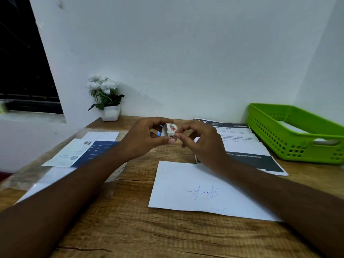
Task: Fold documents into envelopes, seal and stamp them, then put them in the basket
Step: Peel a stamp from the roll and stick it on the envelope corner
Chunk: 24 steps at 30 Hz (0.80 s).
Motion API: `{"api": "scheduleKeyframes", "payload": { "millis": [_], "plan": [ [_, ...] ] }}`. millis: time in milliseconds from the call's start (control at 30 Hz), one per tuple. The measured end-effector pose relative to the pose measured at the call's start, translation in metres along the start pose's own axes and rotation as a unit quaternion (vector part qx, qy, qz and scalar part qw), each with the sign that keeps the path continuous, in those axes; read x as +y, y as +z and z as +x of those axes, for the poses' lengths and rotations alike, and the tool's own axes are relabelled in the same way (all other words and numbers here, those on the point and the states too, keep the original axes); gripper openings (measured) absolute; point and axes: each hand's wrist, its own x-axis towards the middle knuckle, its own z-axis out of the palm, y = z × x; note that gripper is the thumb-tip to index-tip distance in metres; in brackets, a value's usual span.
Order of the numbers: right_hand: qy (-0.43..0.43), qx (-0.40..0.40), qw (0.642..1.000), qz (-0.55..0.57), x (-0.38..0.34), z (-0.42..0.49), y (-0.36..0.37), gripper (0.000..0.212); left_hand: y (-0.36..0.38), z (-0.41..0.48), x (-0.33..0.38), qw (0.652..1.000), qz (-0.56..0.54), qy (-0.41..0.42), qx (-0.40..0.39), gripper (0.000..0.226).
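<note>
Wood-grain desk (130, 229) fills the near view, and on it lies one white envelope (195, 190) bearing a blue scribble, flat between the two forearms. Above and beyond it, the left hand (143, 138) and right hand (201, 140) meet in the air, thumb and fingertips of each closed on a single small stamp strip (169, 130), curled, with a red picture. Farther back lie one printed document (243, 146) on the right, one blue-and-white leaflet (80, 151) on the left, one green perforated basket (296, 135) holding white paper, and one potted white-flowered plant (106, 97) against the pale wall (186, 53).
</note>
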Motion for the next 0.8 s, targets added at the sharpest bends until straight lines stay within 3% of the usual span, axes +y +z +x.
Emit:
{"api": "scheduleKeyframes", "payload": {
  "millis": [267, 500, 700, 800],
  "plan": [
    [-0.035, 0.021, 0.998, -0.049, -0.0020, -0.0001, -0.0046, 0.013, -0.0001, -0.0009, 0.0000, 1.000, 0.012, 0.004, 0.003, 0.055],
    [-0.038, -0.002, 0.997, -0.061, -0.0019, -0.0009, -0.0043, 0.006, -0.0031, -0.0008, -0.0043, 0.999, 0.030, 0.002, -0.024, 0.072],
    [-0.054, 0.014, 0.998, -0.038, -0.0024, 0.0009, -0.0042, 0.010, 0.0003, -0.0018, 0.0016, 0.998, 0.064, 0.006, -0.021, 0.060],
    [-0.064, 0.027, 0.997, -0.038, -0.0018, 0.0011, -0.0041, 0.011, 0.0005, -0.0017, 0.0032, 0.998, 0.064, -0.012, -0.025, 0.043]
  ]
}}
